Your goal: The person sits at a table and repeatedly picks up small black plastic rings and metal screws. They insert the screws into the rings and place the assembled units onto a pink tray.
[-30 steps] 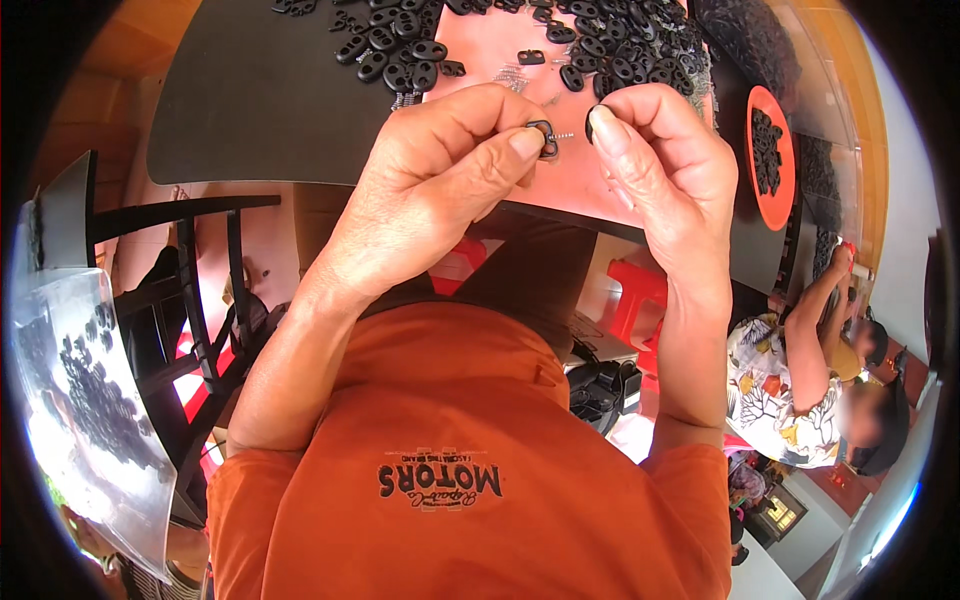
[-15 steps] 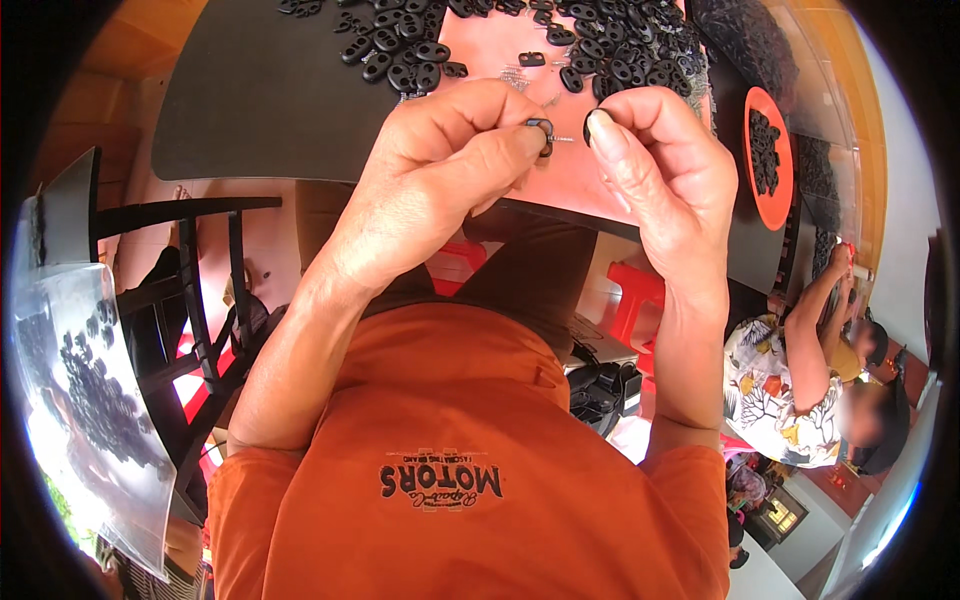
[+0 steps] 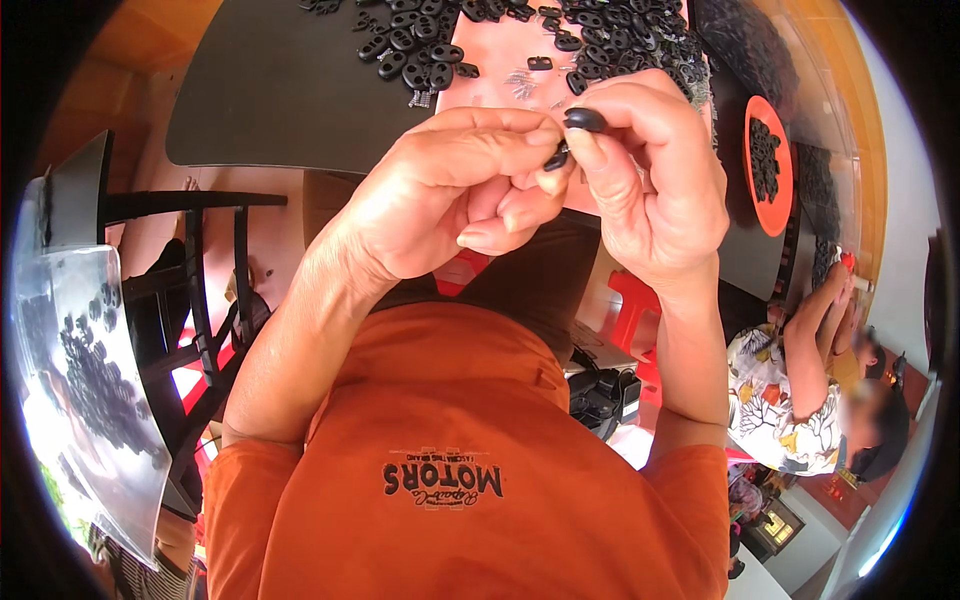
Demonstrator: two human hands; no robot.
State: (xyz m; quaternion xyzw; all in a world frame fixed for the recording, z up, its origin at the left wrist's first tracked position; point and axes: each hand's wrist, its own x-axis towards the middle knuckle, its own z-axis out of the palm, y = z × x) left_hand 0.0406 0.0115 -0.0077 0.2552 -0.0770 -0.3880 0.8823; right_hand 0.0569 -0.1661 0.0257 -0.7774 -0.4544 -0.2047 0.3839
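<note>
Two black pieces held close together above the pink board

Over the near part of the pink board (image 3: 490, 72), two bare hands meet. The left hand (image 3: 455, 185) has a narrow pinch, its thumb and fingertips closed about a small black piece (image 3: 557, 157), which is mostly covered by them. The right hand (image 3: 655, 175) grips a smooth black oval piece (image 3: 585, 120) between thumb and forefinger, also above the pink board. The oval sits just beside the small piece; whether the two touch cannot be told.

Farther back on the pink board lies a scatter of thin metal springs (image 3: 521, 84), with a single black part (image 3: 540, 63) near them. A heap of black parts (image 3: 630, 45) covers the board's far right portion. Another cluster of black ovals (image 3: 415, 60) spreads across its far left edge onto the dark tabletop (image 3: 260, 100). To the right of the pink board, well apart from it, an orange-red plate (image 3: 770, 225) holds small black parts. Below and right of the board, beyond the right forearm, is a person in patterned clothing (image 3: 780, 400).
</note>
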